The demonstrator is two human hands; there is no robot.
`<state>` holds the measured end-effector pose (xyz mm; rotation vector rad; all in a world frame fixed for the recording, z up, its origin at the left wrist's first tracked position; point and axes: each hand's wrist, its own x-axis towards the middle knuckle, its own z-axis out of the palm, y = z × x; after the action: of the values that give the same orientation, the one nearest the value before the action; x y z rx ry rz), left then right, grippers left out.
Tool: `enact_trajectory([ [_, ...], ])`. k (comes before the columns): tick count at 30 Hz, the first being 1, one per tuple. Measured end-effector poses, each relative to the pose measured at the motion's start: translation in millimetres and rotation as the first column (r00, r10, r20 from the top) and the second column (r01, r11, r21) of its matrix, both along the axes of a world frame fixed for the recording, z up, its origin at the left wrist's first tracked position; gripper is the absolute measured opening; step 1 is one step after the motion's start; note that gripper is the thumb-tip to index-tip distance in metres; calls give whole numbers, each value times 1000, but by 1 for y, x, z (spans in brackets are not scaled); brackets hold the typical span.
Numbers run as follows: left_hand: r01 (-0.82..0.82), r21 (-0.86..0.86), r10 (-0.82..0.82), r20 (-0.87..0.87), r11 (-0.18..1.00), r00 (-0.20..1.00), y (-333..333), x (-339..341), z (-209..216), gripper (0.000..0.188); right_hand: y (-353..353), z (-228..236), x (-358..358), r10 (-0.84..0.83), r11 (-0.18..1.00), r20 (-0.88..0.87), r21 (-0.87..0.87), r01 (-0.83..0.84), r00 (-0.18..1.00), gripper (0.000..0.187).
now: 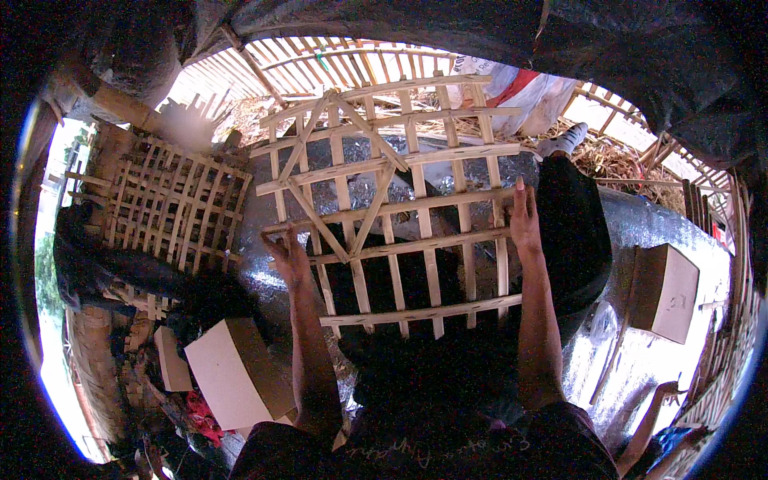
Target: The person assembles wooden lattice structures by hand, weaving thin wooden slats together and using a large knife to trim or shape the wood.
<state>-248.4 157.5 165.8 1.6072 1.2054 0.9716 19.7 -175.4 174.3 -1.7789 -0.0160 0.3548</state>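
Observation:
A bamboo lattice panel (416, 312) made of crossed flat strips spans the space in front of me, over my lap. Several shorter slanting strips form a diamond shape on its left part. My left hand (291, 258) pinches the end of a crosswise strip at the panel's left edge. At the right edge, my right hand (526, 226) grips the ends of the strips, with one finger pointing up along the side. Its thumb is partly hidden by the panel.
Another lattice panel (176, 208) leans at the left. Cardboard boxes stand at the lower left (228, 376) and right (676, 294). My dark-trousered leg (572, 240) stretches over a silvery sheet (640, 220). A white-and-red sack (524, 96) lies by straw; another person's hand (666, 390) shows lower right.

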Motion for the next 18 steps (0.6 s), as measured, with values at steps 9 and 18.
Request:
enact_trajectory([
  [9, -60, 64, 50, 145, 996, 988, -2, 1, -4, 88, 7, -7, 1, -61, 981, 58, 188, 49, 996, 68],
  [18, -69, 67, 72, -48, 995, 996, -20, 13, 19, 89, -8, -38, 10, 133, 903, 162, 386, -187, 978, 81],
])
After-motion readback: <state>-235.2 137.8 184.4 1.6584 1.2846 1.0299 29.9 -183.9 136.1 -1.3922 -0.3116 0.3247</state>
